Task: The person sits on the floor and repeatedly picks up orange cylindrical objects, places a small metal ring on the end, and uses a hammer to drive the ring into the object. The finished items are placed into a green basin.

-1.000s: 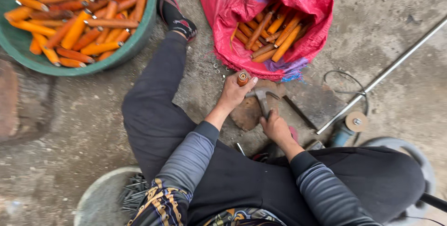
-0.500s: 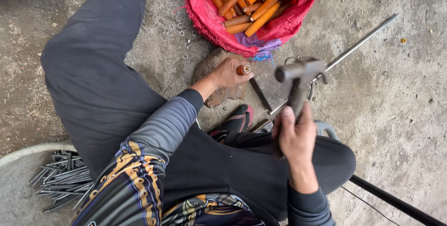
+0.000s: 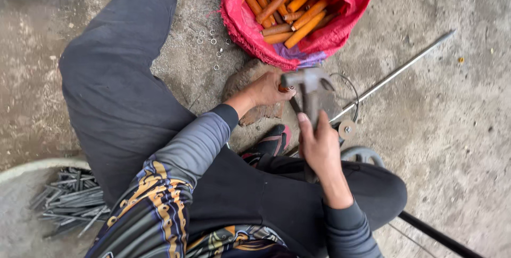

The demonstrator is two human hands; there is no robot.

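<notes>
Down at the lower left of the frame, a basin (image 3: pixel 21 170) holds a heap of dark metal rods (image 3: pixel 72 205). Near the centre, the right hand (image 3: pixel 319 149) is closed round the handle of a hammer (image 3: pixel 308 85), its blurred head poised over the left hand (image 3: pixel 266 90), which pinches a small orange piece (image 3: pixel 285 88) upright on a flat stone (image 3: pixel 250 77). Small rings (image 3: pixel 210 40) lie loose just beyond. At the top, a red sack (image 3: pixel 351 2) is full of orange tubes (image 3: pixel 290 10), so plenty of the hammering seems left to do.

Red woven sack (image 3: pixel 340 29) – open, slumped, top centre, orange handles (image 3: pixel 298 13) inside
</notes>
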